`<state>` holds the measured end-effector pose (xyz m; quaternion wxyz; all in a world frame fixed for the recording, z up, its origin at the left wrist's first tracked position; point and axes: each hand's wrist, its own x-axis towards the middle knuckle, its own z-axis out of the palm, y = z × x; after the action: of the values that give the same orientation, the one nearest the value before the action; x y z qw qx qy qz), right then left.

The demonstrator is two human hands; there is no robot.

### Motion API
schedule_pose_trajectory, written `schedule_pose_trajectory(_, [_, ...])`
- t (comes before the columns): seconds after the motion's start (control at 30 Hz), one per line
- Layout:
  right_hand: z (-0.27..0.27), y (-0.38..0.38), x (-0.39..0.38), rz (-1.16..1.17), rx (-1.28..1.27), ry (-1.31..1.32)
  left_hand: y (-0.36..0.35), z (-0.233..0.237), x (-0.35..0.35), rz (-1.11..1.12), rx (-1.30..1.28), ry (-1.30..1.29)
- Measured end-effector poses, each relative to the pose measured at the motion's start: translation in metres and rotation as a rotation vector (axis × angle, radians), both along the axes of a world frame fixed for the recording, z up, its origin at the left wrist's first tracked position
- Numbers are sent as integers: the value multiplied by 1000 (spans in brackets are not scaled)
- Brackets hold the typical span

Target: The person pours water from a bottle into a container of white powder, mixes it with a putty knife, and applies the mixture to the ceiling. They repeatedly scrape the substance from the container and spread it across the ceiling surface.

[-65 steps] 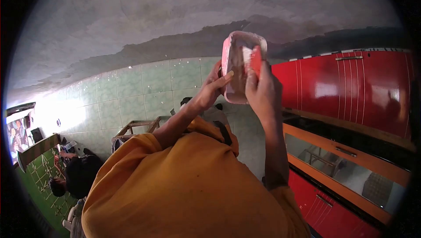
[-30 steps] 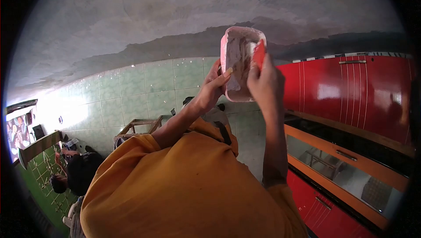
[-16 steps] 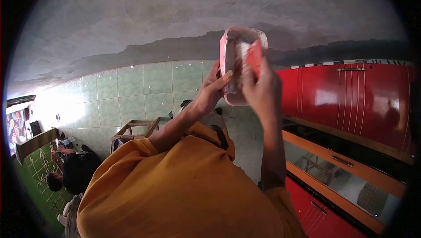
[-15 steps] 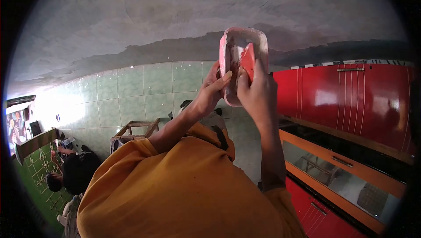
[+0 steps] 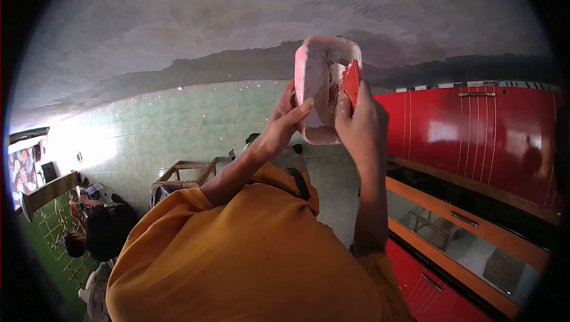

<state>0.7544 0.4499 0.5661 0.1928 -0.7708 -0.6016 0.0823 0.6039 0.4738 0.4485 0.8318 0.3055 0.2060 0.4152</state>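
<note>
A: Where is the tub?
B: The pink tub (image 5: 301, 73) is held up in front of the body, near the wall (image 5: 237, 16). Its long axis runs away from the wearer.

A: And the hands?
B: The left hand (image 5: 281, 125) grasps the tub's left side, thumb over the rim. The right hand (image 5: 363, 121) pinches a red scraper (image 5: 351, 84) between thumb and fingers.

A: How does the scraper lie?
B: Beyond the right palm, pointing away from the body and leaning slightly right, roughly along the tub. It is by the right inner side; greyish paste (image 5: 316, 87) lies to its left. The right hand is nearer the scraper, the left nearer the tub's left wall.

A: What differs from the earlier frame?
B: The scraper was nearer the tub's middle; now it is farther right. The left hand's grasp looks the same.
</note>
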Motion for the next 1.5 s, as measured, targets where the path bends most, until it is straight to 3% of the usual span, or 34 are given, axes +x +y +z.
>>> schedule_pose_trajectory(0.07, [6, -3, 0, -42, 58, 77, 2, -2, -1, 11, 1, -6])
schedule_pose_trajectory(0.17, [-14, -3, -3, 29, -3, -11, -2, -3, -2, 1, -44, 12])
schedule_pose_trajectory(0.3, [1, -6, -15, 32, 74, 133, -1, 0, 0, 1, -28, 7])
schedule_pose_trajectory(0.37, [-25, -3, -20, 114, 91, -10, -1, -3, 0, -3, -37, -22])
schedule_pose_trajectory(0.5, [-5, 3, -11, 48, 137, 124, -1, 3, -1, 37, -49, -35])
schedule_pose_trajectory(0.77, [-5, 12, -12, 0, 16, -34, -5, -2, -7, -12, 48, 42])
schedule_pose_trajectory(1.13, [-12, -11, -5, 267, 34, 93, -6, -9, -9, -34, -51, -152])
schedule_pose_trajectory(1.27, [19, -7, -8, 166, 112, 219, -5, -1, -5, 16, 6, -165])
schedule_pose_trajectory(1.37, [-8, -8, -22, 143, -10, 120, -8, 1, 0, 36, 7, -155])
schedule_pose_trajectory(1.5, [-10, 3, 0, 68, 182, 3, -13, -4, 3, 90, 18, -99])
